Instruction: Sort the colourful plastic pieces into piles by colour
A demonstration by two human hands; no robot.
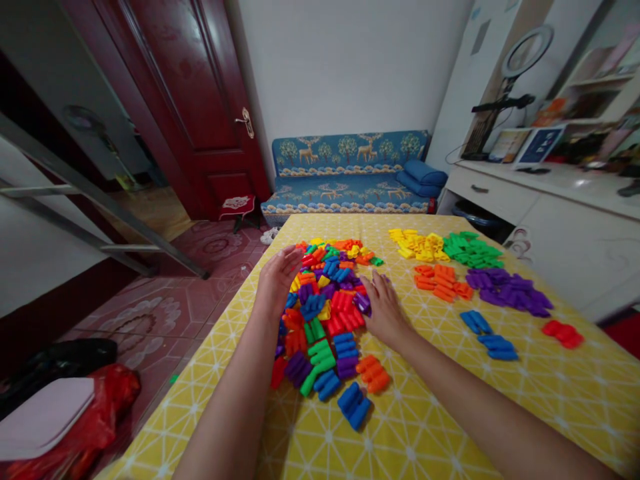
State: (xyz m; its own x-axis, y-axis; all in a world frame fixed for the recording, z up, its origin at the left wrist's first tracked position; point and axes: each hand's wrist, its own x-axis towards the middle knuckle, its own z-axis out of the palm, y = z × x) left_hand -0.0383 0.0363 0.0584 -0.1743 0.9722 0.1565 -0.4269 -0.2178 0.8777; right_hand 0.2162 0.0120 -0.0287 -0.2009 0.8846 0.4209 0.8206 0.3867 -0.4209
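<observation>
An open left hand [277, 277] rests left of the block pile [325, 320]. The right hand [384, 312] touches a purple block [361, 302] at its right edge, grip unclear.

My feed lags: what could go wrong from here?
The mixed pile sits near the table's left edge; the left hand beside it could sweep blocks off. The right hand seems to pinch a purple block by fingertips only; it may slip. The yellow pile and green pile touch and could mix.
</observation>
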